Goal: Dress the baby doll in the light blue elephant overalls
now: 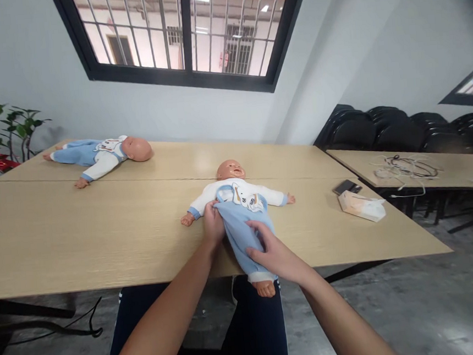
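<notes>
A baby doll (231, 169) lies on its back on the wooden table, arms spread, head toward the window. It wears a white and light-blue outfit (241, 227) with a cartoon face on the chest. One foot (265, 289) sticks out past the table's front edge; the other foot is not visible. My left hand (213, 221) pinches the outfit's blue cloth at the doll's side, near the waist. Around the blue trouser leg lies my right hand (267, 249), thumb and fingers curved on its cloth.
A second doll (102, 153) in a similar outfit lies at the table's (80, 235) back left, near a potted plant (0, 132). On the right are a tissue pack (362, 206) and a dark phone (347, 187). Cables (409, 168) lie on another table, before stacked black chairs (385, 126).
</notes>
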`<state>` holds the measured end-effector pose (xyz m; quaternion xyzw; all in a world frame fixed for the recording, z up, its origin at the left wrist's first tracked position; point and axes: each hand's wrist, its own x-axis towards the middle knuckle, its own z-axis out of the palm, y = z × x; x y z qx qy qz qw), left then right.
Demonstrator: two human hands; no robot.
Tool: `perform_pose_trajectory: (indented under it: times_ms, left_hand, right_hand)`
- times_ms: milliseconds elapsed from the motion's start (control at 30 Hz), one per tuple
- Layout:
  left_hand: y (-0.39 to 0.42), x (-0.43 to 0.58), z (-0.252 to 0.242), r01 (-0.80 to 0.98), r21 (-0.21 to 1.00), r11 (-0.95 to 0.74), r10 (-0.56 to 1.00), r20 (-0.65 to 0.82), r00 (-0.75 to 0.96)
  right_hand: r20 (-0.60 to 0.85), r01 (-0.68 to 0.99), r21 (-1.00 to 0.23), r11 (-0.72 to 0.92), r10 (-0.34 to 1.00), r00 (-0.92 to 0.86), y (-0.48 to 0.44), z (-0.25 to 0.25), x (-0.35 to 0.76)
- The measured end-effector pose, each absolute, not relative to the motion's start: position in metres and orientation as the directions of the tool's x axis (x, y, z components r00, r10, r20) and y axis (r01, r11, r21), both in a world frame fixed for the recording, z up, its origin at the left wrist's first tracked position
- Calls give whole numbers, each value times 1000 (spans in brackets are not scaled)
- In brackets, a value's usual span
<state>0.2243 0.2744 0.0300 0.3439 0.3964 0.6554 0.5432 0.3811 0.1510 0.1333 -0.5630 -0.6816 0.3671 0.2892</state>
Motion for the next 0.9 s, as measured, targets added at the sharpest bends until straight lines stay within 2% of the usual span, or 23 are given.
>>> perform_pose_trajectory:
  times_ms: [100, 167, 300, 367, 467, 600, 733, 900]
  left_hand:
    - [283, 212, 25, -299, 941, -161, 975, 104, -197]
    - [287, 208, 22, -246, 951, -187, 971, 140, -195]
    - [294, 210, 17, -231, 956, -178, 979, 148, -141]
    - [298, 212, 15, -244, 957, -156, 985, 131, -116]
    - [305, 211, 15, -268, 955, -130, 988, 103, -113]
    - [308, 207, 16, -322, 941, -105, 990, 69, -121]
    - [306, 208, 18, -398, 915, -60, 996, 30, -81]
    - [303, 211, 24, -461, 887, -9, 1000, -4, -27]
  right_hand:
    - [47, 576, -801, 164, 976, -213, 152, 127, 389]
    - [59, 536, -832, 141, 984, -167, 159, 117, 400]
    - [181, 424, -902, 80, 962, 203, 191, 84, 428]
    - [119, 279, -960, 31, 945, 303, 210, 70, 439]
    - [-86, -31, -996, -81, 979, 187, 229, 58, 444]
    - [-134, -224, -968, -115, 988, 73, 232, 54, 439]
    - [-109, -267, -961, -72, 986, 126, 231, 48, 434]
    - [-3, -202, -976, 83, 919, 394, 244, 37, 427]
